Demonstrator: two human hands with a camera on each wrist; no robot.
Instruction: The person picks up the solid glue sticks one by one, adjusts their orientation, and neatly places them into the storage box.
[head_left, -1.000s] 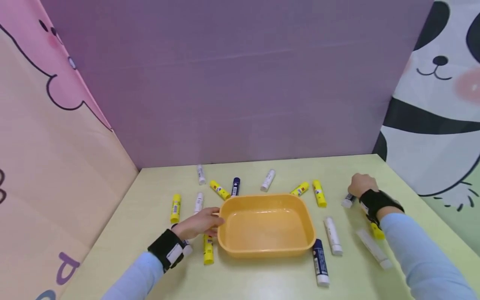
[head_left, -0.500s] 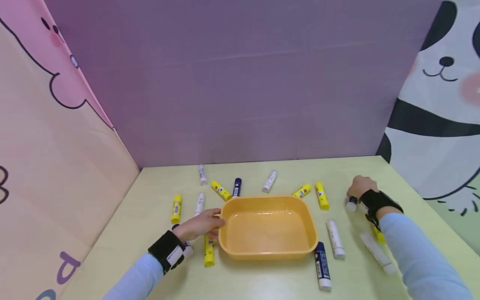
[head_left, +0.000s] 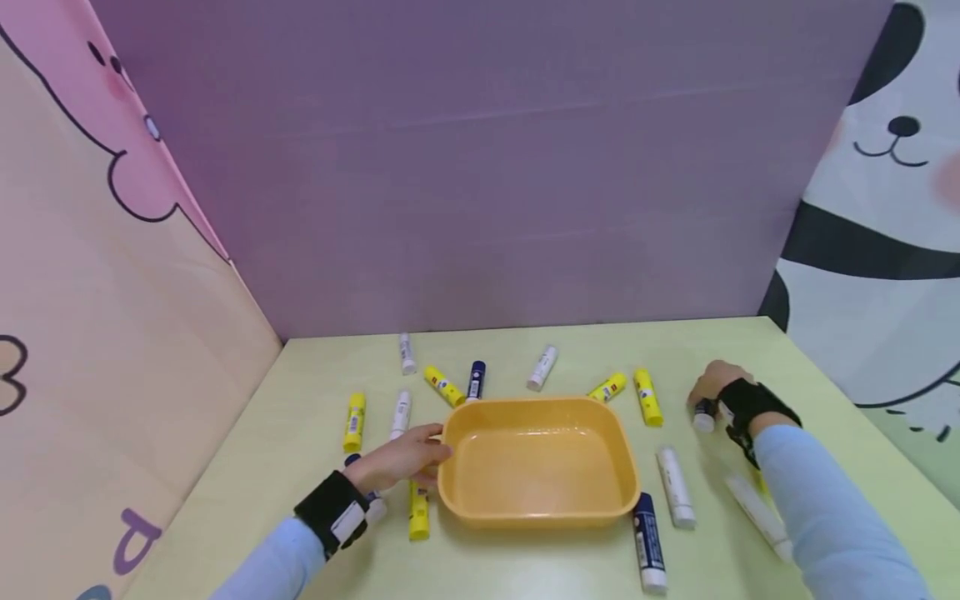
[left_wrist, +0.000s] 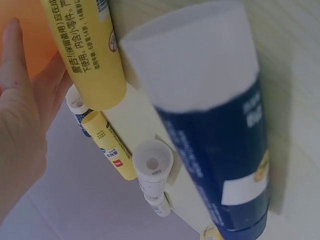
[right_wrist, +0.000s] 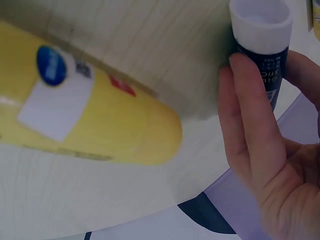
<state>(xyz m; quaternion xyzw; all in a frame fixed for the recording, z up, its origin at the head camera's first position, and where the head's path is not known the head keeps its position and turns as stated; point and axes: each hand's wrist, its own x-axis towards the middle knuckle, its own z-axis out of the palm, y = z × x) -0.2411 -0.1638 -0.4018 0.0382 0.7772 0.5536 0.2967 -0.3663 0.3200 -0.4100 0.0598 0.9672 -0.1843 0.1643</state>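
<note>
My right hand (head_left: 722, 382) grips a dark blue glue stick (right_wrist: 262, 62) by its sides, fingers on one side and thumb on the other, at the table's right part. The stick's white end (head_left: 703, 422) points toward me in the head view. At the left end of an orange-yellow plastic tray (head_left: 540, 467), my left hand (head_left: 397, 460) holds the rim. Nothing lies inside the tray. Just under the left hand are a yellow glue stick (head_left: 418, 510) and a blue one with a white end (left_wrist: 215, 130), partly hidden by that hand in the head view.
More glue sticks lie scattered on the pale table (head_left: 540, 567): white ones (head_left: 677, 487), yellow ones (head_left: 648, 398) and dark blue ones (head_left: 649, 543). A yellow stick (right_wrist: 90, 100) is partly under the right forearm. A purple wall panel (head_left: 495, 167) closes off the back.
My right hand has closed around the blue glue stick and shifted it slightly toward me. The left hand stays at the tray rim. The head view has shifted a little.
</note>
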